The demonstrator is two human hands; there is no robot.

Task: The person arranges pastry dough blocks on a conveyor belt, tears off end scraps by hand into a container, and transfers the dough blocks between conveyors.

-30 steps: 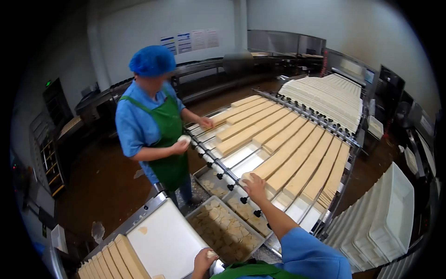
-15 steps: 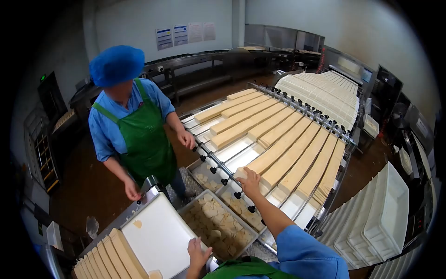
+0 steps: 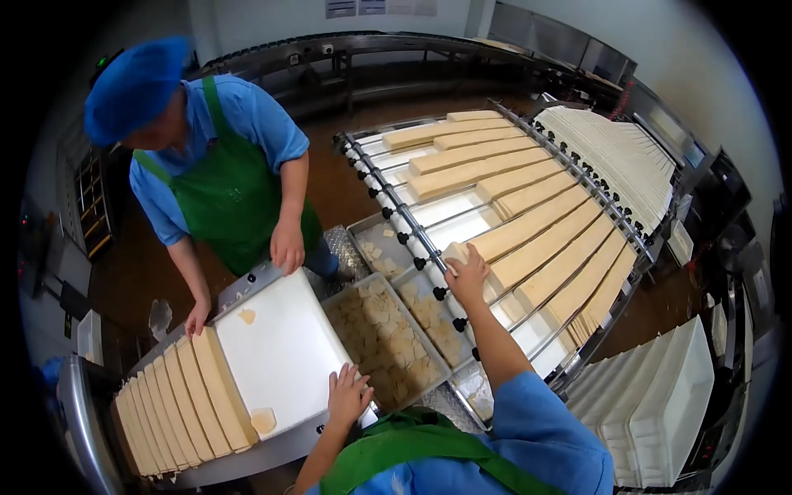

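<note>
Long rows of thin, pale, dough-like wrappers (image 3: 528, 223) lie packed on edge between metal rods on the slanted rack. My right hand (image 3: 468, 272) is closed around the near end of one row, close to the rack's front bar. A pale end of that row (image 3: 455, 252) shows beside my thumb side. Fingers spread, my left hand (image 3: 348, 398) rests at the near right edge of the white board (image 3: 285, 346). More wrapper rows (image 3: 186, 396) sit side by side on the board's left part. A loose wrapper (image 3: 263, 421) lies next to them.
Trays of broken wrapper pieces (image 3: 384, 338) stand below, between board and rack. A co-worker in a green apron (image 3: 227, 186) stands across the board, one hand on its edge, the other touching the rows. White stacked trays (image 3: 652, 404) stand at right. Black knobs line the front bar (image 3: 412, 227).
The view has shifted. The co-worker leans in, one hand now at the board's edge and the other at the wrapper rows. My left hand's fingers are more spread; my right stays at the row's end.
</note>
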